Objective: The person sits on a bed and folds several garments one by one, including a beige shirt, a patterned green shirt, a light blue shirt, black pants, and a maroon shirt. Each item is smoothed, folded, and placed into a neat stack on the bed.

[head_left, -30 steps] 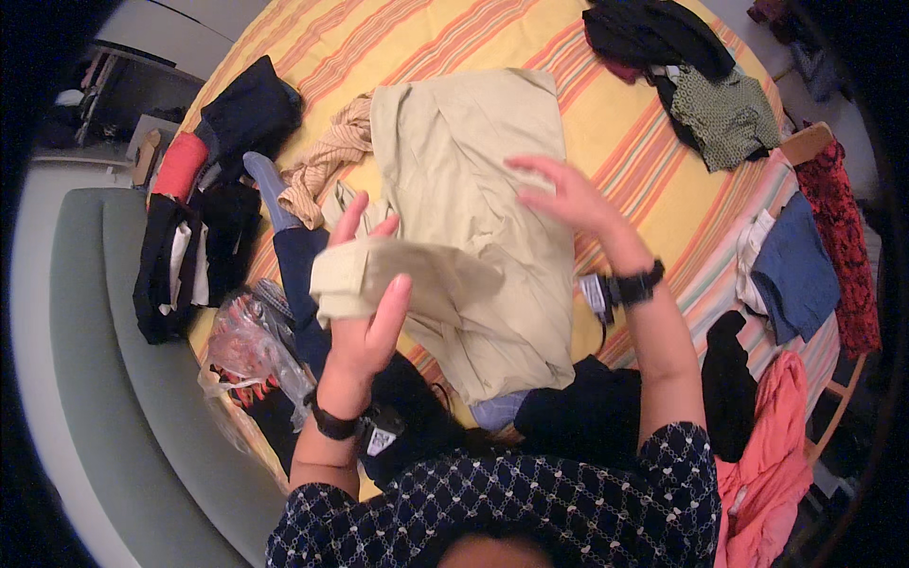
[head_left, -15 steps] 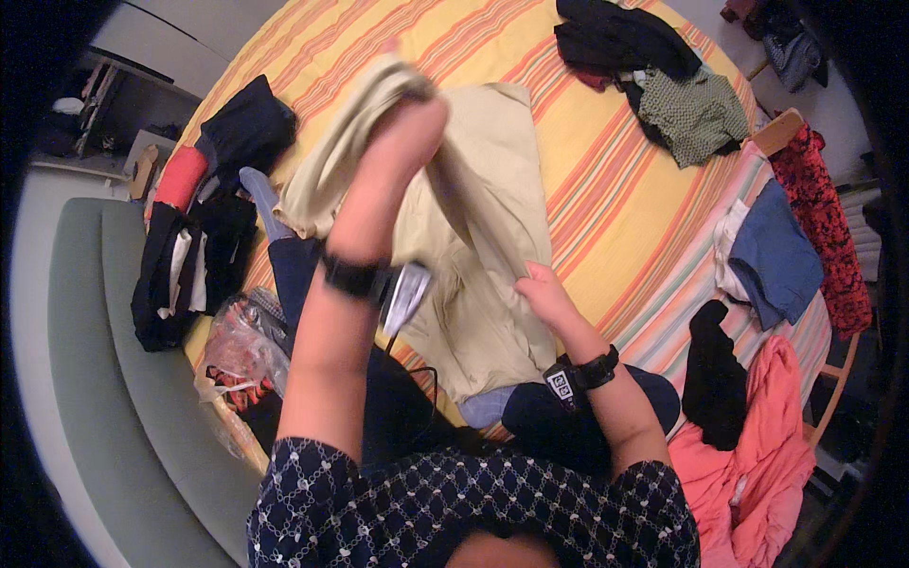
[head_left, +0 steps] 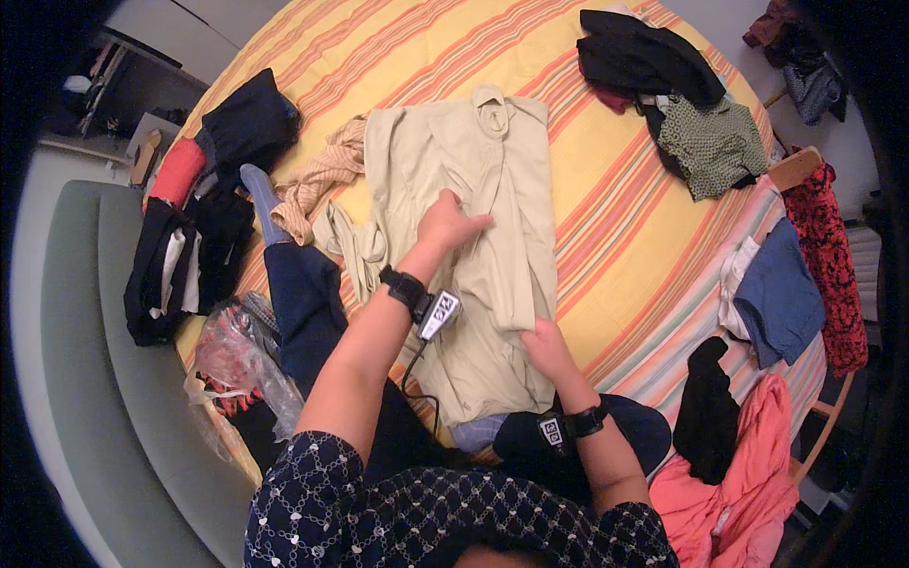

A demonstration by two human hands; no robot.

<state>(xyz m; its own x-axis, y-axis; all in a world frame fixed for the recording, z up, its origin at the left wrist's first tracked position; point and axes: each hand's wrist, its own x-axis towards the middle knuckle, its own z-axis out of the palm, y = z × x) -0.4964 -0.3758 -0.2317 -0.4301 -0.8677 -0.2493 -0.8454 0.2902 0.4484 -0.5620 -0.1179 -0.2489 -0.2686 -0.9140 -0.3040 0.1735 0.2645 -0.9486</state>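
A yellow bedspread (head_left: 615, 237) with orange stripes covers the bed, its edge bowed by the lens; a padded green backrest (head_left: 85, 303) runs along the left side, dark shelves (head_left: 118, 90) stand at the upper left, and a wooden chair (head_left: 797, 168) at the right bears a red-and-black cloth (head_left: 822, 270); heaps of clothes lie around the bed's rim, with a coral garment (head_left: 743, 483) at the lower right and a clear plastic bag (head_left: 251, 355) at the lower left; small white tags with black square marks, too small to read, sit on the left wristband (head_left: 440, 314) and the right wristband (head_left: 552, 433); a pale khaki shirt (head_left: 497, 270) lies spread in the middle of the bed, collar away from the person; the left hand (head_left: 447, 225) rests on it, thumb spread away from the loosely curled fingers; the right hand (head_left: 552, 352) has its fingers clamped on the shirt near its right edge.
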